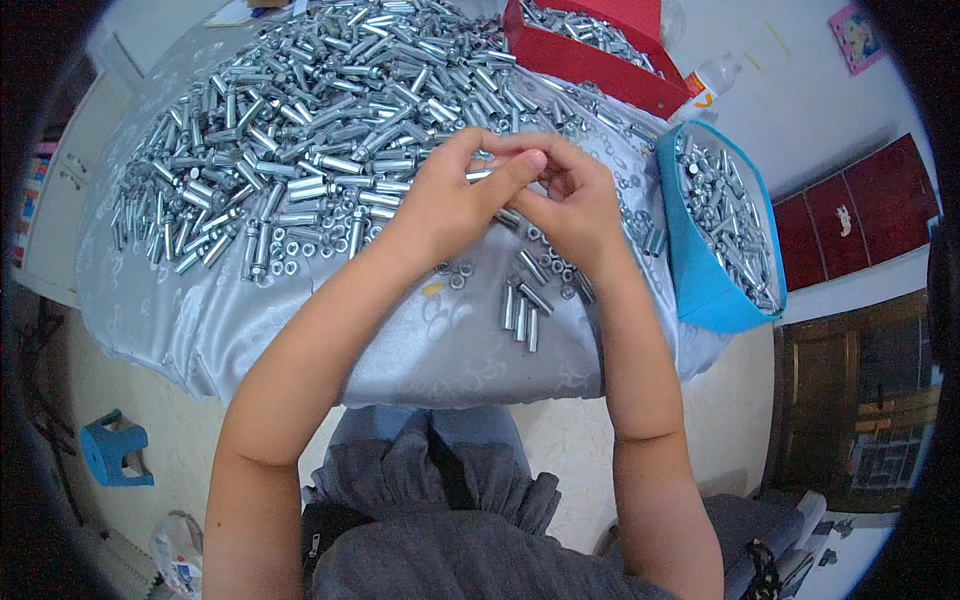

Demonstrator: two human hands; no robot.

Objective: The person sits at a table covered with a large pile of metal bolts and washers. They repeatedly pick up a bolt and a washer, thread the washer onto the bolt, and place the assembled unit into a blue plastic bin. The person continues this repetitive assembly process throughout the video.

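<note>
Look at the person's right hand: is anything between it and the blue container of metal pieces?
Only low things: some loose metal pieces lie on the tablecloth between the right hand and the blue container, whose near wall also faces the hand. Nothing taller shows there.

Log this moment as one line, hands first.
left hand and right hand: fingers together, held item unclear | metal parts: heaped on cloth-covered table | red box, blue bin: both holding metal parts
</note>
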